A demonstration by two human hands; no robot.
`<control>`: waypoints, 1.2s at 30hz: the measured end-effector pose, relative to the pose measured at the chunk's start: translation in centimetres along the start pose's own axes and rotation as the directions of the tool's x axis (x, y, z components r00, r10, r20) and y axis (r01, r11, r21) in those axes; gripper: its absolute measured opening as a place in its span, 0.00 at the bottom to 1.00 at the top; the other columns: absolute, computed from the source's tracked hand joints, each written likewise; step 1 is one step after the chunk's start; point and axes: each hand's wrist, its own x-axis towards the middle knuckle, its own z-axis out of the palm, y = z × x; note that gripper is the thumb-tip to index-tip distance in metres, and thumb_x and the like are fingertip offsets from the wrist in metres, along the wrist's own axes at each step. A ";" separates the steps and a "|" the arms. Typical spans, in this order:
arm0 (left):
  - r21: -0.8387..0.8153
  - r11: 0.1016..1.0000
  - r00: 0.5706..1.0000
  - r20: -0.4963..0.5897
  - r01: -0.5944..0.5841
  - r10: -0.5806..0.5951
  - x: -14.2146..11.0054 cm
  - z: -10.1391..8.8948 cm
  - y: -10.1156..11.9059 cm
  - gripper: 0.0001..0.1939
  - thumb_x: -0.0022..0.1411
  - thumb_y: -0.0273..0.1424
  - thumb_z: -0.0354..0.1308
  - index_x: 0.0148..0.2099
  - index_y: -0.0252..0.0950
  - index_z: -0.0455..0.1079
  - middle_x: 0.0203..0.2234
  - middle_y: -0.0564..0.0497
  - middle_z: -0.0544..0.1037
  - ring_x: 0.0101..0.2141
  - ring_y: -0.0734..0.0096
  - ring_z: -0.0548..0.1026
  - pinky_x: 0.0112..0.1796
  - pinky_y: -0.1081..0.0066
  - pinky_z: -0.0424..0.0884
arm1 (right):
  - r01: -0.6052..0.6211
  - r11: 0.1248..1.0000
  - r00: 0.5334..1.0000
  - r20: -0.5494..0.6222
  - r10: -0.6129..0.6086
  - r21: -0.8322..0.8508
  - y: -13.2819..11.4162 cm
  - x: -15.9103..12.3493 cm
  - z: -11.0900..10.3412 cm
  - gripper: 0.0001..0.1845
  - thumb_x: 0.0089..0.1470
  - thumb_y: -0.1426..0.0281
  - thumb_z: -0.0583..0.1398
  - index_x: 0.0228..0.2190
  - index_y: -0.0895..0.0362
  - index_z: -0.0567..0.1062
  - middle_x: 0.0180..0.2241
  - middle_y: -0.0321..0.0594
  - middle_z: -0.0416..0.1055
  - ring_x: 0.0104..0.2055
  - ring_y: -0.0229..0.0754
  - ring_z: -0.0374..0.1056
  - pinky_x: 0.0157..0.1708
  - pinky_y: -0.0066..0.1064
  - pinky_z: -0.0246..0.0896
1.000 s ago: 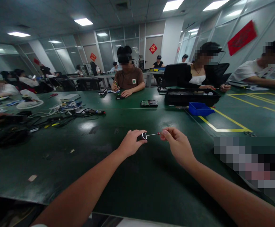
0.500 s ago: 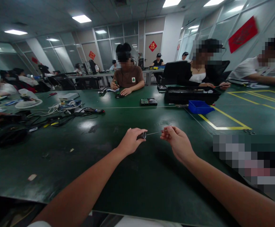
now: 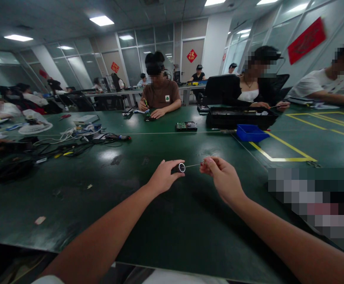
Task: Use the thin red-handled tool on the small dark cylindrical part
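Note:
Over the green table my left hand [image 3: 163, 176] grips a small dark cylinder [image 3: 176, 169] between thumb and fingers. Its pale ring-shaped end [image 3: 182, 168] faces right and partly toward me. A thin, straight metal rod [image 3: 192, 165] spans from that end to my right hand [image 3: 221, 173]. The fingertips of my right hand are pinched on the rod's other end, and the part inside them is hidden. Whether the rod's left tip sits inside the cylinder or just touches its rim I cannot tell.
Ahead on the table [image 3: 148, 236] lies a circuit-board device [image 3: 186, 126]. Beyond to the right are a blue bin [image 3: 252, 133] and a long black tray [image 3: 240, 120]. Tangled cables [image 3: 80, 144] spread at left. A person in a brown shirt [image 3: 161, 96] works opposite.
The cylinder has turned slightly, so more of its ring-shaped end faces me. My right hand has shifted very little and still pinches the rod.

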 end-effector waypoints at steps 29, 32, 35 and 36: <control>0.054 0.997 0.999 0.021 -0.050 0.049 -0.3 0.1 -0.5 0.18 0.62 0.34 0.63 0.55 0.43 0.72 0.49 0.49 0.79 0.51 0.59 0.73 0.61 0.45 0.52 | 0.223 0.837 0.973 0.166 -0.160 -0.500 -1.1 -1.4 -0.3 0.18 0.65 0.57 0.49 0.41 0.51 0.75 0.29 0.39 0.73 0.29 0.45 0.68 0.30 0.37 0.59; 0.048 0.997 0.998 0.030 -0.059 0.058 -0.3 0.2 -0.6 0.18 0.63 0.35 0.63 0.55 0.43 0.72 0.49 0.49 0.79 0.51 0.58 0.73 0.61 0.44 0.51 | 0.207 0.869 0.978 0.125 -0.169 -0.449 -0.9 -1.2 -0.3 0.14 0.64 0.59 0.52 0.44 0.52 0.71 0.32 0.39 0.73 0.32 0.46 0.69 0.33 0.38 0.61; 0.045 0.998 0.999 0.021 -0.046 0.045 -0.3 0.1 -0.4 0.19 0.62 0.35 0.64 0.55 0.42 0.72 0.48 0.49 0.79 0.50 0.58 0.74 0.61 0.44 0.51 | 0.155 0.934 0.988 0.071 -0.139 -0.323 -0.7 -0.8 -0.2 0.13 0.59 0.59 0.58 0.41 0.53 0.70 0.34 0.41 0.74 0.35 0.46 0.71 0.38 0.40 0.65; 0.044 0.998 0.999 0.010 -0.042 0.041 -0.3 0.0 -0.3 0.19 0.62 0.35 0.64 0.55 0.42 0.72 0.47 0.49 0.79 0.49 0.59 0.74 0.61 0.44 0.52 | 0.126 0.958 0.992 0.055 -0.116 -0.259 -0.7 -0.6 -0.2 0.13 0.57 0.58 0.60 0.39 0.54 0.71 0.34 0.41 0.74 0.35 0.46 0.71 0.39 0.41 0.65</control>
